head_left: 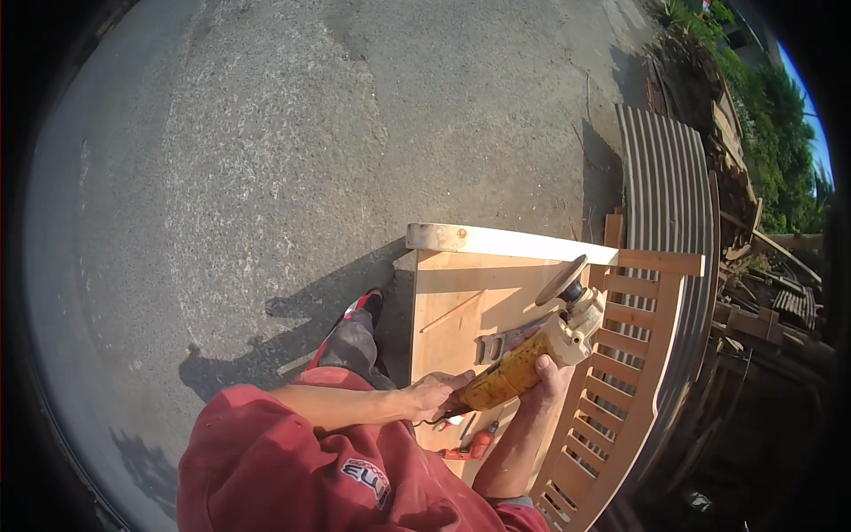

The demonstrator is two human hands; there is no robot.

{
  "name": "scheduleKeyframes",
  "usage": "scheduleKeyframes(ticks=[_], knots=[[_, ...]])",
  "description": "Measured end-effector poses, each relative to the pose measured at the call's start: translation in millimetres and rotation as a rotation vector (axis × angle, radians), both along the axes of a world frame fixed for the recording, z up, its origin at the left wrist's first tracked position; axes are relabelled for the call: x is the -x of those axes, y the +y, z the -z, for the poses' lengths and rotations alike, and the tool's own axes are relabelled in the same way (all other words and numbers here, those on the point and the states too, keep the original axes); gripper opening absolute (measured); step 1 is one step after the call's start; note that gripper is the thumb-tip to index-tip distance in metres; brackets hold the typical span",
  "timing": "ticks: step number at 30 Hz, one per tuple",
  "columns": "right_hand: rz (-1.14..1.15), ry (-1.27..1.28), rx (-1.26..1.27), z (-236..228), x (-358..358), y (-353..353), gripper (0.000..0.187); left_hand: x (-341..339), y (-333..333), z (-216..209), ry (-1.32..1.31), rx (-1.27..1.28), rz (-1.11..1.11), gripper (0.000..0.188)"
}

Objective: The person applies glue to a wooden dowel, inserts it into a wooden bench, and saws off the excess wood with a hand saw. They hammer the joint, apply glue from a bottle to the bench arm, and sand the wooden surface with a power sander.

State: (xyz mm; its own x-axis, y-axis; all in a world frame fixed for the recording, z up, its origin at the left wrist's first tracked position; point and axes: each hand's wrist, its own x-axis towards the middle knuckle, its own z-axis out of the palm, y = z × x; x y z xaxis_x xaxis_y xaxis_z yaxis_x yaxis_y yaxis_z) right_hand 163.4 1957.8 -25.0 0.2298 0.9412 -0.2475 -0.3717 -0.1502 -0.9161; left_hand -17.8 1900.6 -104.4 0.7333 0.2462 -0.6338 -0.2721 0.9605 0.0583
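A yellow angle grinder point(505, 377) with a pale gear head is held slantwise above the seat of a wooden bench point(443, 332). My left hand point(430, 396) is closed round its rear end, by the cord. My right hand point(550, 383) grips the body close behind the head, thumb on top. The grinder's round disc point(561, 280) stands edge-on beside the sunlit armrest point(523, 244); whether they touch I cannot tell. Under the grinder, a grey slotted piece point(490, 348) lies on the seat. Nearer to me lies a red power tool point(479, 446), partly hidden by my arms.
The bench's slatted backrest point(612, 381) rises along the right. Beyond it stand a corrugated sheet point(665, 177) and piled scrap wood point(753, 310). A thin stick point(454, 311) lies on the seat. My foot point(368, 304) is on the pavement point(266, 160), left of the bench.
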Motion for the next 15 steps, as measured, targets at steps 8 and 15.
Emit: scheduleKeyframes(ticks=[8, 15], knots=[[0.249, -0.371, 0.167, 46.0, 39.8, 9.2, 0.078, -36.5, -85.3, 146.4, 0.57, -0.017, 0.161, 0.07], [0.159, -0.624, 0.202, 57.1, 40.4, 26.9, 0.069, -31.7, -9.9, 59.9, 0.527, 0.106, 0.2, 0.056]])
